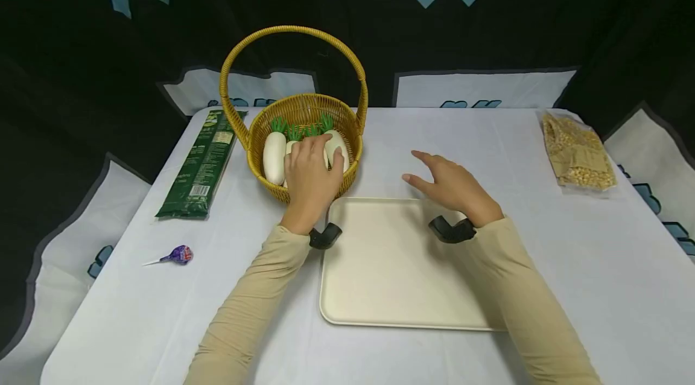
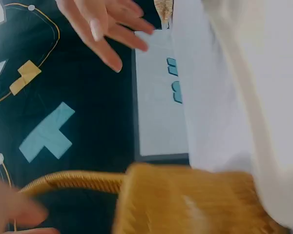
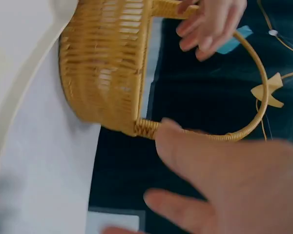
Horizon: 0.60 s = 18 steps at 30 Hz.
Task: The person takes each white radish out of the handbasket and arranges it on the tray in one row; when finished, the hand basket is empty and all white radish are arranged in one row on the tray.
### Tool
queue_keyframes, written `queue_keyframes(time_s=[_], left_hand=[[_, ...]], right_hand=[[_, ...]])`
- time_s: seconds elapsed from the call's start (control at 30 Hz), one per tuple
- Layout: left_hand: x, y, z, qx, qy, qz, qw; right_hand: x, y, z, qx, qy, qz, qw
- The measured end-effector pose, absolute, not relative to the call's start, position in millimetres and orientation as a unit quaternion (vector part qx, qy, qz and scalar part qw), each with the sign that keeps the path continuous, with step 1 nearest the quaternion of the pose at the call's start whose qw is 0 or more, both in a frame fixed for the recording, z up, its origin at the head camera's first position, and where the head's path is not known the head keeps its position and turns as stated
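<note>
A yellow wicker basket with a tall arched handle holds several white radishes with green tops. Over its opening hangs my left hand, fingers relaxed and loosely bent, covering part of the radishes in the head view. The right wrist view places this left hand above the basket rim, with nothing seen in it. My right hand hovers past the far edge of a cream tray, thumb and fingers spread and holding nothing. The left wrist view catches the right hand in the air too.
Left of the basket lies a long green packet, with a purple-wrapped lollipop nearer the front. A clear bag of yellow corn kernels rests at the far right of the white-covered table. Dark cloth hangs behind.
</note>
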<state>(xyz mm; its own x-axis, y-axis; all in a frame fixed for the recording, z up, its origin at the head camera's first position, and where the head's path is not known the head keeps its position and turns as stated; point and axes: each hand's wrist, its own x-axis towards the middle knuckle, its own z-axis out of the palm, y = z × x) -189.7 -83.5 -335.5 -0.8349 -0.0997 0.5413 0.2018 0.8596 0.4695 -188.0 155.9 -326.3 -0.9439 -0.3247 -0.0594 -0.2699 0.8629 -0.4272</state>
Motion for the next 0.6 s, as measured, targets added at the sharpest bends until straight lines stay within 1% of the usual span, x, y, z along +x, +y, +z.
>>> queue_keyframes(time_s=[0.07, 0.13, 0.2, 0.27, 0.33, 0.4, 0.6], left_hand=[[-187.0, -95.7, -340.6, -0.002, -0.892, -0.285, 0.350], [-187.7, -110.6, -347.3, 0.025, -0.864, -0.314, 0.392], [-191.2, -127.1, -355.4, 0.051, -0.838, -0.351, 0.415], [-196.0, -143.7, -365.3, 0.064, -0.816, -0.395, 0.418], [-200.6, -158.2, -376.6, 0.071, -0.798, -0.433, 0.413], [-203.7, -169.6, -388.4, 0.072, -0.788, -0.469, 0.392], [-204.9, -184.7, -409.8, 0.082, -0.784, -0.549, 0.277]], right_hand=[[-185.3, 156.8, -329.2, -0.174, 0.942, -0.267, 0.101], [-182.6, 156.8, -333.0, -0.185, 0.923, -0.313, 0.126], [-179.9, 155.7, -337.4, -0.193, 0.907, -0.347, 0.138], [-176.9, 153.6, -342.1, -0.202, 0.889, -0.383, 0.147], [-174.2, 150.5, -346.9, -0.212, 0.868, -0.421, 0.160], [-171.8, 146.8, -351.8, -0.223, 0.840, -0.463, 0.176], [-166.7, 132.9, -365.7, -0.231, 0.763, -0.564, 0.214]])
